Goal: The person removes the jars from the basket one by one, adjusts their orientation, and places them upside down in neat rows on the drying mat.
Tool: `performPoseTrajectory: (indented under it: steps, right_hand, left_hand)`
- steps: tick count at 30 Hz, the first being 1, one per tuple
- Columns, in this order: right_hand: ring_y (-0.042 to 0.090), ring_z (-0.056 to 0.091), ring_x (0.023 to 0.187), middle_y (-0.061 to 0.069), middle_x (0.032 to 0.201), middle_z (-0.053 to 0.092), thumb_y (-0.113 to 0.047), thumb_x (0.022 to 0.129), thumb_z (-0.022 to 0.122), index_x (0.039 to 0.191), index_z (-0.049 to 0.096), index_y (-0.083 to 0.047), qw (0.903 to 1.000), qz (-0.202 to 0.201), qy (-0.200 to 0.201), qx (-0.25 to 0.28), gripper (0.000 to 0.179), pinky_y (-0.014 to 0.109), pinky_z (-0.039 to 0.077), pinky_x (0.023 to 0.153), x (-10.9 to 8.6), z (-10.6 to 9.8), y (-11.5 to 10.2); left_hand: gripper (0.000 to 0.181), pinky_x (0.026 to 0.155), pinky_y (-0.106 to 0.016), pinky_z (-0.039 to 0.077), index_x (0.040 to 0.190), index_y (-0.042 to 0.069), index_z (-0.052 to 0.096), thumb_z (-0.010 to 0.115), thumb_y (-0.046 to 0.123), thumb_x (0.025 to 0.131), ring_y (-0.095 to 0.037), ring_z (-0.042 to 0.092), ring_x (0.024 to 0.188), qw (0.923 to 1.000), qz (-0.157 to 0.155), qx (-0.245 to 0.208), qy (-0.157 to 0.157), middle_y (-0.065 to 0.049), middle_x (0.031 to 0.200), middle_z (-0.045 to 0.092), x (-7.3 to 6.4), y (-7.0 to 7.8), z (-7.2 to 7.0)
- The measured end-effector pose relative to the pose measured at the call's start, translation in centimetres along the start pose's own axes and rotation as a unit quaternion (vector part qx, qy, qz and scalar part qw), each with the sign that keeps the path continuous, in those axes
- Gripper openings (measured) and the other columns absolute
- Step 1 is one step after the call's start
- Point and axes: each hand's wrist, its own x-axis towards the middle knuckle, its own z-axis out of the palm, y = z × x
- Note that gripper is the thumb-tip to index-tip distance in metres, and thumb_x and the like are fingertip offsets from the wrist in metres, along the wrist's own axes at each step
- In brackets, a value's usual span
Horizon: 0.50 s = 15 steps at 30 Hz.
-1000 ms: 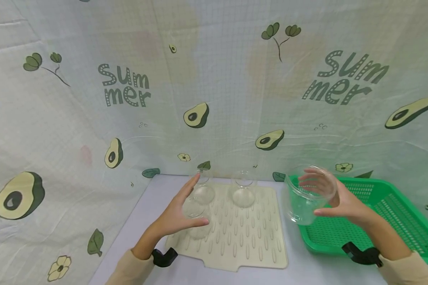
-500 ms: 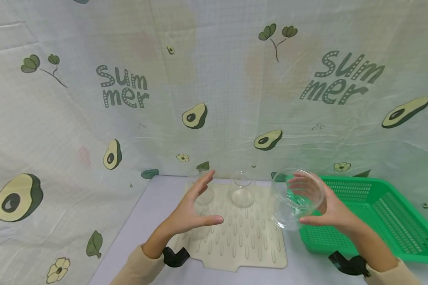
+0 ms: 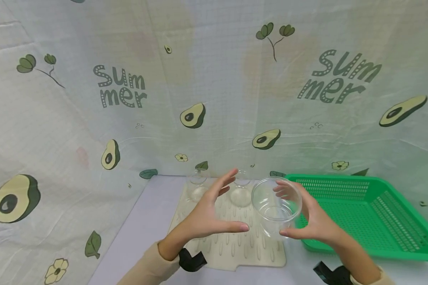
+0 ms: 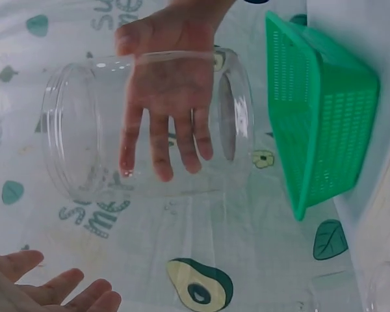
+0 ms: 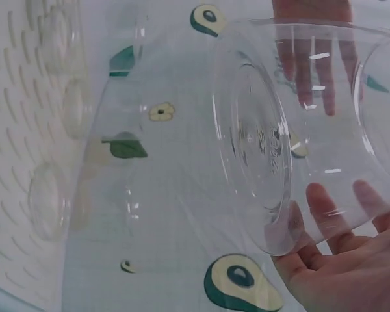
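Observation:
A large clear jar (image 3: pixel 271 209) is held up above the right part of the cream ridged mat (image 3: pixel 251 253), its open rim tilted toward me. My right hand (image 3: pixel 312 221) grips its right side, the fingers curled behind and the thumb in front; they show through the wall in the left wrist view. To the left, my left hand (image 3: pixel 212 215) is spread with thumb and fingers apart, close to the jar but not touching it. Two clear containers (image 3: pixel 196 192) (image 3: pixel 240 196) stand on the mat; a third round one (image 5: pixel 49 201) appears in the right wrist view.
A green perforated basket (image 3: pixel 363 253) sits on the white table (image 3: pixel 125 245) at the right. Behind hangs a pale cloth (image 3: pixel 217 79) printed with avocados, leaves and lettering.
My right hand has carried the jar leftward from over the basket's edge to over the mat. My left hand has moved right toward the jar.

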Motion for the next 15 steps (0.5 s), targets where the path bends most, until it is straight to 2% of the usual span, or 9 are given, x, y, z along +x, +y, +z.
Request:
performPoseTrajectory:
  steps: [7,15]
  right_hand:
    - [0.023,0.047,0.125,0.015,0.134,0.05,0.002,0.06,0.09,0.151,0.035,-0.005,0.999,0.034,0.007,-0.026,0.106,0.026,0.041,0.102,0.0,1.6,-0.1]
    - [0.022,0.048,0.125,0.007,0.136,0.051,-0.006,0.063,0.093,0.152,0.036,-0.012,0.9967,0.057,0.021,-0.054,0.106,0.029,0.041,0.102,-0.1,2.6,-0.1]
  left_hand:
    - [0.119,0.113,-0.038,0.034,0.158,0.038,0.018,0.094,0.028,0.067,-0.009,0.027,0.144,0.9986,0.008,0.048,-0.02,0.015,0.159,0.024,1.3,1.2,1.2]
    - [0.121,0.111,-0.052,0.034,0.157,0.04,0.017,0.094,0.041,0.064,-0.008,0.024,0.145,0.9937,0.025,0.106,-0.028,0.015,0.159,0.023,2.2,1.4,2.4]
